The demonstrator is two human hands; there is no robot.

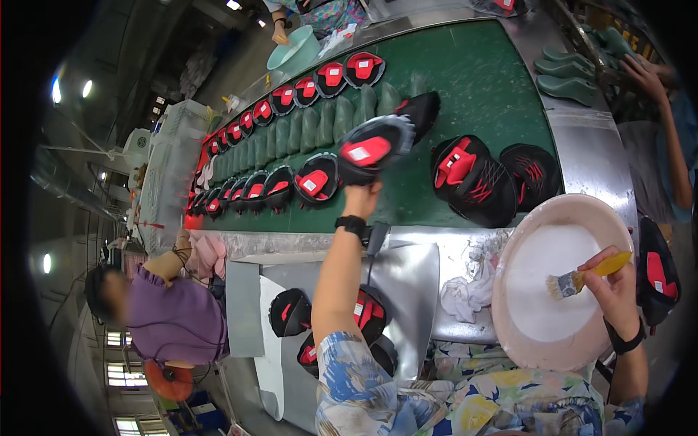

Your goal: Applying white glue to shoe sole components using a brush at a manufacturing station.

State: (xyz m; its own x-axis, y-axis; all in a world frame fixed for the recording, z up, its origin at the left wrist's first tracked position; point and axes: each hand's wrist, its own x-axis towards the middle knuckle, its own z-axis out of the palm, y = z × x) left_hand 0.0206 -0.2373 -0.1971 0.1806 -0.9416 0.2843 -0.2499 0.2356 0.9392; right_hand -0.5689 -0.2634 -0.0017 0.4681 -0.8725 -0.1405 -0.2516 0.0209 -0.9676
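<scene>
head view: black-and-red shoe upper (374, 149) is held out at 12 o'clock by the left hand (361, 198) over the green belt (472, 87); brush (582, 278) is gripped by the right hand (618, 287) in the pink basin (509, 254) at 3 o'clock. many uppers (291, 182) already lined up; a few (331, 320) left at 6.

Black shoe upper (374, 149) with red insert and white label, held up over the green belt, opening facing camera, tilted. Brush (582, 278), yellow handle, pale bristles, lies tilted with bristles over the white liquid in the pink basin (520, 330) at lower right.
</scene>
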